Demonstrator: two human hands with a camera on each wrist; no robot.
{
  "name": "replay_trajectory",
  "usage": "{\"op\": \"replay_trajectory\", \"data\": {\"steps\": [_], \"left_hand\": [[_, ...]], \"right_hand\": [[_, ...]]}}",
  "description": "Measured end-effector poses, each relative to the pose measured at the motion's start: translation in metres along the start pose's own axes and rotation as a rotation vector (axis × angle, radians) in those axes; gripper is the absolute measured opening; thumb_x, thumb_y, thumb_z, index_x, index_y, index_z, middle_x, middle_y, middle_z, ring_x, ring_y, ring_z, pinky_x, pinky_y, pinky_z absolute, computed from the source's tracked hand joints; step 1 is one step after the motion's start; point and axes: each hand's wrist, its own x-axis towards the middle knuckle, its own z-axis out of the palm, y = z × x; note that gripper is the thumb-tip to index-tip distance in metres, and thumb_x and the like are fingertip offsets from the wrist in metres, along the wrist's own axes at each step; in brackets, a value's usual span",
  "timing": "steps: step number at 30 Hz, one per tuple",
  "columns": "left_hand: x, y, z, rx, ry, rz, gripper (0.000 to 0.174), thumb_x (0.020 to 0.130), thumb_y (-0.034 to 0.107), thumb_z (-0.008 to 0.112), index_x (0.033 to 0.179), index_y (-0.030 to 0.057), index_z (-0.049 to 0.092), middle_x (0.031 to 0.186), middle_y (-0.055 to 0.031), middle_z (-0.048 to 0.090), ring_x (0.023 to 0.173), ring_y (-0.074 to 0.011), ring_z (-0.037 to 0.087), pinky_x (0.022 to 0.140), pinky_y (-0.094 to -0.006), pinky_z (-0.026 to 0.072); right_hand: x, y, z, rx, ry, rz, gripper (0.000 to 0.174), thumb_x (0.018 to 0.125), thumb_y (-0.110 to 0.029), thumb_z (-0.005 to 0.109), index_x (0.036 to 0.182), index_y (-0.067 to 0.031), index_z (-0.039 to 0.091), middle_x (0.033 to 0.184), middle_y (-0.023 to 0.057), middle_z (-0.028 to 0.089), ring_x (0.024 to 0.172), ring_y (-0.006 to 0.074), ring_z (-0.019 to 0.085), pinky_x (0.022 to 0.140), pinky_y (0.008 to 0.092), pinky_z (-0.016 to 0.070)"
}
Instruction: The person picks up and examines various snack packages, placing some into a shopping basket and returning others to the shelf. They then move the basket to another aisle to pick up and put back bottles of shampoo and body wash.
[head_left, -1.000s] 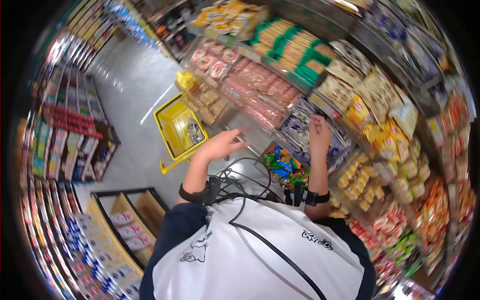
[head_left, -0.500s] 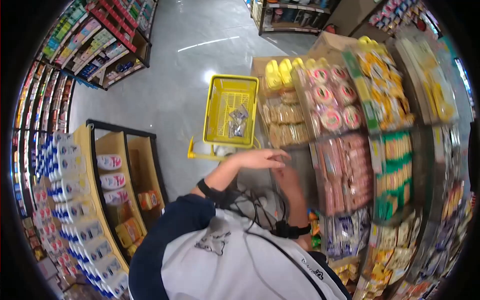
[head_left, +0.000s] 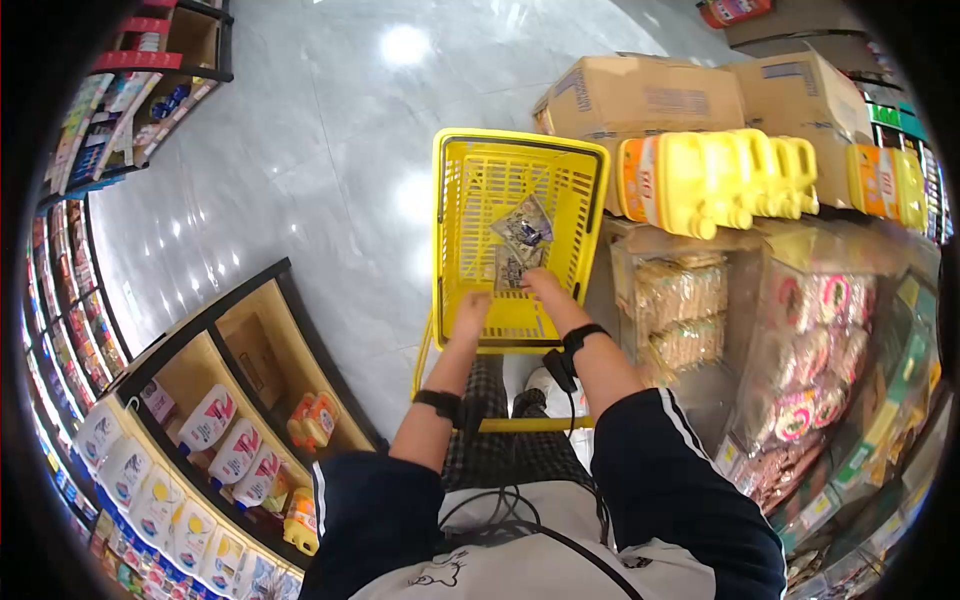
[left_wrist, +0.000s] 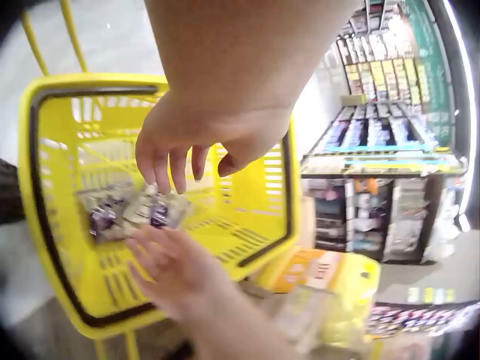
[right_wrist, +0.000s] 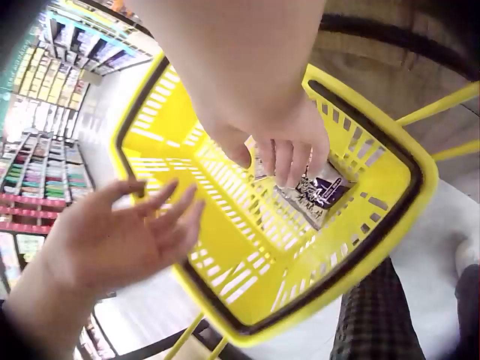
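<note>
A yellow shopping basket (head_left: pixel 572 300) holds silver-white snack packets (head_left: pixel 523 222) with purple and dark print. My right hand (head_left: pixel 548 288) reaches down into it, with loosely bent fingers overlapping a packet (right_wrist: pixel 322 193) in the right wrist view. Nothing shows gripped in that hand. My left hand (head_left: pixel 472 312) hovers over the near left part of the basket, empty, its fingers spread and slightly bent in the right wrist view. Seen from the left wrist, the left hand (left_wrist: pixel 202 142) hangs above the packets and the right hand (left_wrist: pixel 176 262) comes in opposite.
To the right are yellow jugs (head_left: pixel 720 180), cardboard boxes (head_left: pixel 650 95) and clear bins of packaged food (head_left: pixel 685 310). A wooden shelf unit (head_left: pixel 235 350) with white bottles (head_left: pixel 205 520) stands at left. Grey tiled floor (head_left: pixel 330 140) lies beyond the basket. A black cable (head_left: pixel 510 515) crosses my shirt.
My view has swung from the snack bins to the basket, which now sits central and closer. Both hands have moved from beside the bins to over and into the basket. The packets remain inside.
</note>
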Motion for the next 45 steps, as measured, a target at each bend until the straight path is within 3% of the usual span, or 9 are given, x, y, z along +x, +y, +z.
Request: {"op": "replay_trajectory", "data": {"steps": [4, 8, 15, 18, 24, 30, 35, 41, 45], "left_hand": [[-0.004, -0.058, -0.006, 0.638, 0.157, 0.014, 0.029, 0.075, 0.026, 0.054, 0.096, 0.0056, 0.059, 0.091, -0.0157, 0.058, 0.082, -0.0286, 0.057, 0.070, -0.0385, 0.0442], [-0.013, -0.028, 0.001, 0.742, 0.112, -0.048, 0.029, 0.071, 0.024, 0.056, 0.094, 0.0061, 0.060, 0.094, -0.0190, 0.057, 0.089, -0.0338, 0.054, 0.077, -0.0414, 0.0419], [-0.011, -0.031, 0.012, 0.512, 0.197, 0.098, 0.025, 0.073, 0.020, 0.055, 0.092, 0.0051, 0.060, 0.092, -0.0181, 0.058, 0.091, -0.0332, 0.053, 0.081, -0.0396, 0.0405], [-0.012, -0.042, 0.016, 0.364, 0.173, 0.092, 0.024, 0.074, 0.020, 0.054, 0.090, 0.0043, 0.060, 0.091, -0.0178, 0.059, 0.091, -0.0331, 0.053, 0.082, -0.0393, 0.0402], [-0.005, -0.060, 0.024, 0.326, 0.105, -0.018, 0.026, 0.075, 0.021, 0.051, 0.093, 0.0029, 0.059, 0.092, -0.0182, 0.059, 0.093, -0.0315, 0.054, 0.083, -0.0365, 0.0401], [-0.002, -0.051, 0.024, 0.204, 0.048, -0.049, 0.030, 0.077, 0.023, 0.050, 0.100, 0.0035, 0.056, 0.097, -0.0139, 0.058, 0.089, -0.0264, 0.055, 0.077, -0.0341, 0.0428], [-0.009, 0.007, 0.001, -0.191, 0.108, -0.210, 0.052, 0.082, 0.033, 0.051, 0.125, 0.0103, 0.033, 0.114, -0.0123, 0.048, 0.098, -0.0251, 0.050, 0.075, -0.0408, 0.0429], [-0.096, 0.149, -0.012, -0.468, 0.070, 0.094, 0.072, 0.079, 0.034, 0.058, 0.135, 0.0173, 0.016, 0.129, -0.0129, 0.034, 0.110, -0.0232, 0.043, 0.084, -0.0454, 0.0405], [-0.221, 0.235, -0.018, -0.163, -0.392, 0.280, 0.052, 0.078, 0.015, 0.062, 0.123, 0.0042, 0.039, 0.116, -0.0102, 0.048, 0.101, -0.0175, 0.049, 0.081, -0.0305, 0.0426]], "right_hand": [[0.104, 0.016, 0.017, -0.308, 0.323, 0.120, 0.053, 0.077, -0.021, 0.061, 0.119, 0.0023, 0.039, 0.092, 0.0153, 0.058, 0.062, 0.0196, 0.059, 0.048, 0.0306, 0.0463], [0.101, -0.003, 0.037, -0.019, 0.530, 0.181, 0.054, 0.074, -0.019, 0.066, 0.116, 0.0061, 0.043, 0.088, 0.0169, 0.059, 0.060, 0.0219, 0.059, 0.048, 0.0334, 0.0470], [0.097, 0.016, 0.039, 0.240, 0.285, 0.142, 0.025, 0.074, -0.023, 0.067, 0.084, -0.0014, 0.059, 0.066, 0.0085, 0.059, 0.058, 0.0222, 0.058, 0.050, 0.0361, 0.0450], [0.095, 0.019, 0.038, 0.325, 0.283, 0.282, 0.032, 0.076, -0.024, 0.065, 0.095, 0.0000, 0.055, 0.079, 0.0110, 0.059, 0.068, 0.0249, 0.059, 0.059, 0.0353, 0.0473], [0.074, 0.003, 0.023, 1.040, 0.238, 0.170, 0.026, 0.083, -0.019, 0.057, 0.098, -0.0006, 0.047, 0.104, 0.0179, 0.048, 0.083, 0.0236, 0.054, 0.067, 0.0346, 0.0486], [0.118, 0.020, 0.015, 0.811, 0.227, -0.015, 0.019, 0.083, -0.017, 0.057, 0.090, -0.0016, 0.049, 0.075, 0.0076, 0.053, 0.061, 0.0178, 0.052, 0.067, 0.0331, 0.0480], [0.043, -0.031, 0.017, 0.638, 0.074, -0.177, 0.014, 0.083, -0.017, 0.056, 0.088, -0.0042, 0.053, 0.078, 0.0043, 0.054, 0.068, 0.0133, 0.053, 0.069, 0.0299, 0.0460], [-0.187, -0.110, -0.029, 0.540, -0.206, -0.539, 0.020, 0.083, -0.016, 0.053, 0.096, -0.0015, 0.056, 0.087, 0.0021, 0.056, 0.078, 0.0115, 0.054, 0.069, 0.0258, 0.0446], [-0.336, -0.111, -0.082, 0.562, -0.269, -0.757, 0.017, 0.083, -0.010, 0.051, 0.098, -0.0006, 0.054, 0.087, 0.0017, 0.056, 0.082, 0.0107, 0.053, 0.072, 0.0269, 0.0438]]}}
